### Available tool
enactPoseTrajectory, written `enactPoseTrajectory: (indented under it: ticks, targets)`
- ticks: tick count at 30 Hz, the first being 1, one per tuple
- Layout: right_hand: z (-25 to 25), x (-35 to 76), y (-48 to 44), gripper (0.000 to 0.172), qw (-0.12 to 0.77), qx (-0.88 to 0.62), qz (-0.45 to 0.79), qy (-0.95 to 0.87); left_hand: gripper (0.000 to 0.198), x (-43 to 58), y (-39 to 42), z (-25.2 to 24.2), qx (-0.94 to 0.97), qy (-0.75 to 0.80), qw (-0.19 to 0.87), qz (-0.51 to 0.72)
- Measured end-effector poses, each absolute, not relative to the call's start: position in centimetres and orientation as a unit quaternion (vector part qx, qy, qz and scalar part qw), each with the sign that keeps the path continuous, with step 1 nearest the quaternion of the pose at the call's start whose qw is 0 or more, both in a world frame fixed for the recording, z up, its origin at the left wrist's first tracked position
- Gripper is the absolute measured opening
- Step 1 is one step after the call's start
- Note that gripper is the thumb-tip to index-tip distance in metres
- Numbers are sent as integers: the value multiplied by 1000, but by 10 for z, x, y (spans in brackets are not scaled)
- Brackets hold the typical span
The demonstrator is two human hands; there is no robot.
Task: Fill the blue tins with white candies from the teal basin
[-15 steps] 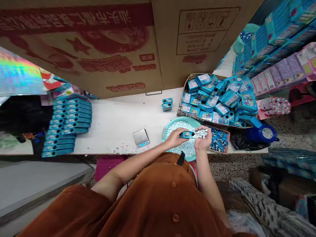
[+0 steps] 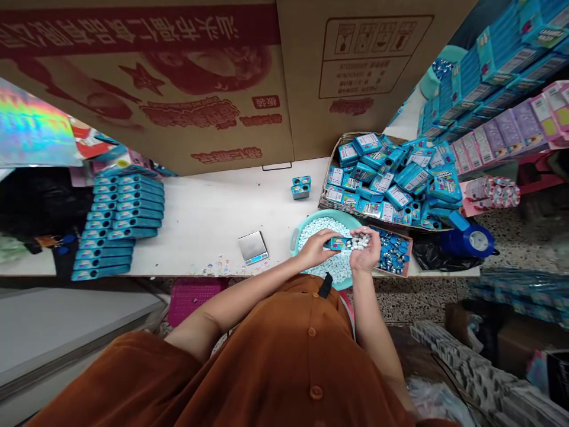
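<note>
My left hand (image 2: 315, 249) grips a small blue candy box (image 2: 340, 244) on its side, its round hole facing right. At that hole, my right hand (image 2: 367, 255) is cupped around a heap of small white candies (image 2: 359, 241), which sit against the box's end. Both hands are over a turquoise basin (image 2: 294, 242) filled with many more pale candies (image 2: 324, 226). Just right of my right hand is a shallow tray (image 2: 406, 268) of shiny blue and silver caps (image 2: 393, 250).
A carton (image 2: 331, 196) heaped with blue boxes stands behind the basin. Two small boxes (image 2: 301, 187) stand left of it. A digital scale (image 2: 253, 247) lies near the table edge. Stacked blue boxes (image 2: 120, 219) are at the left; a large cardboard box (image 2: 213, 89) walls the back.
The heap in my right palm looks smaller, with some candies now at the box's hole. Both hands have stayed in nearly the same place.
</note>
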State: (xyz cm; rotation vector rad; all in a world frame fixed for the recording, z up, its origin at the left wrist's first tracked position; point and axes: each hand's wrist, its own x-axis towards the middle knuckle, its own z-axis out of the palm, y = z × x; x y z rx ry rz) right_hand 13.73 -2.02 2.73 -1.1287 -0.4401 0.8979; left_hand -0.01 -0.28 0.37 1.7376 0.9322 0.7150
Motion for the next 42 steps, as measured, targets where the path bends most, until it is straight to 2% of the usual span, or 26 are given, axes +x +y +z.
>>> enactPoseTrajectory:
  ticks: [15, 21, 27, 36, 42]
  targets:
    - [31, 137, -18, 34, 708, -523, 395, -262, 42, 2, -1, 4, 707, 400, 498, 304]
    - [31, 137, -15, 33, 697, -545, 428, -187, 38, 1, -1, 4, 721, 369, 503, 302]
    - [36, 137, -11, 35, 678, -551, 456, -171, 44, 4, -5, 1, 645, 439, 546, 304]
    - [35, 130, -25, 40, 679, -526, 446, -251, 42, 0, 2, 3, 710, 380, 506, 309]
    - [39, 132, -22, 45, 697, -529, 435, -214, 43, 5, -2, -1, 661, 401, 547, 320]
